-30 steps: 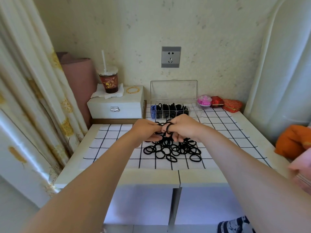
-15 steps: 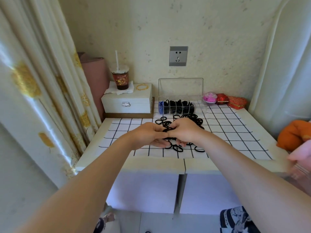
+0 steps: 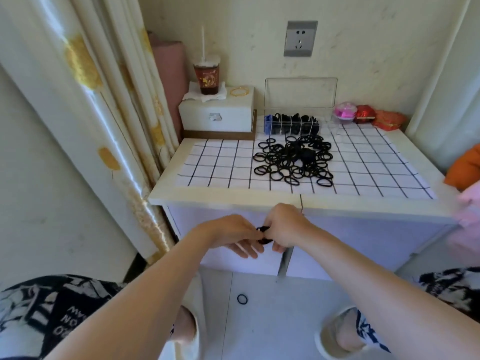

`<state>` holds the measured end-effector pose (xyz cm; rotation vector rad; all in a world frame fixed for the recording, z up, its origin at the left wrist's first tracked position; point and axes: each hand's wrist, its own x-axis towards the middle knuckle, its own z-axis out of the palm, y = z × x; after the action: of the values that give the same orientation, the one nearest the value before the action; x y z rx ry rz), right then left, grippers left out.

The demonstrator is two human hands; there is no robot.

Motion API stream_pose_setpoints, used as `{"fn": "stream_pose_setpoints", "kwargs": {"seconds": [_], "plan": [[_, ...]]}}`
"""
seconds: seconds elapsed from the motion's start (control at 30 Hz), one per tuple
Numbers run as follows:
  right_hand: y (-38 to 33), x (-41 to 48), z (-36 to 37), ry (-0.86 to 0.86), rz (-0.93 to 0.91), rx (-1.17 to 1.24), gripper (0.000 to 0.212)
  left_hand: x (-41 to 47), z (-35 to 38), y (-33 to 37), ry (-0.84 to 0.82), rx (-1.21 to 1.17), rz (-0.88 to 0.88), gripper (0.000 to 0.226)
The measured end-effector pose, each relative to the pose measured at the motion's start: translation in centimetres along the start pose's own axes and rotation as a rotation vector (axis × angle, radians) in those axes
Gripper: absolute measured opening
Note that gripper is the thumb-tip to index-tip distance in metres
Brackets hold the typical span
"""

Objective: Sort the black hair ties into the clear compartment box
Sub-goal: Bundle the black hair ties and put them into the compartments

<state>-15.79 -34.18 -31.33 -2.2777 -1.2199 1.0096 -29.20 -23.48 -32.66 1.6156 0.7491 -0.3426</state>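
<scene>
Basically, white cabinet-style table [image 3: 285,200] with a black-grid white cloth [image 3: 220,162] on top fills the middle; cream curtain with gold spots [image 3: 85,100] hangs at left. White latched jewelry box [image 3: 217,113] sits at the back left of the table, brown iced drink cup with straw [image 3: 207,76] on top of it. Clear plastic compartment box [image 3: 298,118], lid up, stands against the wall, several compartments already holding black ties. Loose pile of black elastic hair ties [image 3: 294,158] lies on the cloth just in front of the box. Both hands are below the table's front edge: left hand [image 3: 233,233] and right hand [image 3: 285,224] pinch a small bunch of black ties [image 3: 263,235] between them, fingers closed on it. One stray black tie [image 3: 242,299] lies on the floor.
</scene>
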Motion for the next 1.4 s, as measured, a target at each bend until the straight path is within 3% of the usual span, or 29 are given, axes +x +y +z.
{"fn": "stream_pose_setpoints", "kwargs": {"seconds": [0.13,0.3,0.4,0.63,0.87,1.1,1.2,1.4], "plan": [[4.0,2.1,5.2,-0.247,0.094,0.050,0.019,2.7,0.5,-5.0,-0.120,0.120,-0.144,0.036],[8.3,6.5,11.3,-0.296,0.187,0.078,0.019,8.9,1.6,-11.4,0.106,0.215,-0.231,0.027],[10.2,8.7,14.7,-0.334,0.193,0.032,0.022,12.1,2.4,-15.5,0.144,0.387,-0.263,0.025],[14.3,12.7,20.9,-0.278,0.185,-0.077,0.026,17.1,4.3,-23.0,0.298,0.440,-0.370,0.037],[17.7,15.2,25.5,-0.212,0.195,-0.065,0.022,21.2,5.8,-25.7,0.280,0.560,-0.399,0.023],[17.8,15.9,26.5,-0.239,0.190,-0.120,0.015,22.1,6.3,-26.1,0.137,0.848,-0.342,0.028],[17.4,15.9,25.8,-0.261,0.183,-0.103,0.020,21.8,6.1,-26.1,0.042,0.748,-0.291,0.025],[15.5,13.9,19.5,-0.386,0.190,-0.060,0.021,18.9,4.0,-21.1,0.004,0.297,-0.269,0.017]]}}
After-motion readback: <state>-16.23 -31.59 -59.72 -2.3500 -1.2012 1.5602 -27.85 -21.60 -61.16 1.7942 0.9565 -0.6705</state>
